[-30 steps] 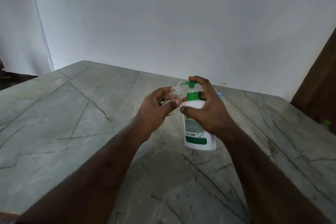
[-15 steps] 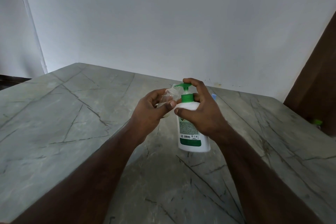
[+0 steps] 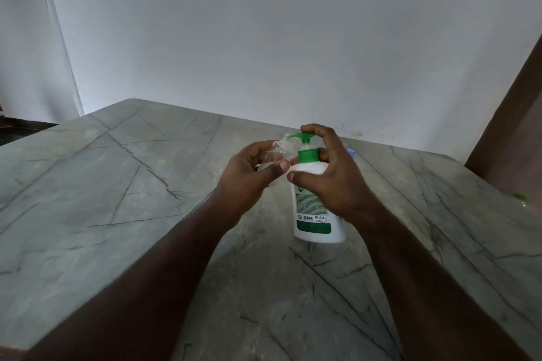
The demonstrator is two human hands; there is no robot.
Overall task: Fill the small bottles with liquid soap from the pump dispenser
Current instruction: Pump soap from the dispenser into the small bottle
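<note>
Since half a second ago, little movement is noted: the two hands and the bottles are held in the same arrangement, and only the green pump head [image 3: 303,135] appears raised a little higher above its collar, with a short length of stem now seen beneath it.

The pump dispenser [image 3: 318,214], white with a green collar and a green-banded label, is stood upright on the grey veined table [image 3: 117,184], right of centre. It is gripped by the right hand [image 3: 331,176]: the thumb is laid across the white shoulder, the other fingers are curled behind the neck, and the forefinger is rested on top of the pump head.

A small clear bottle [image 3: 277,155] is held by the left hand [image 3: 249,176], pinched between thumb and curled fingers, tilted with its open neck set against the pump spout. The amount of soap inside cannot be told.

A small blue object [image 3: 351,152] is partly hidden behind the right hand. A green speck [image 3: 519,197] is seen near the table's right edge. A white wall [image 3: 264,38] is behind the table.
</note>
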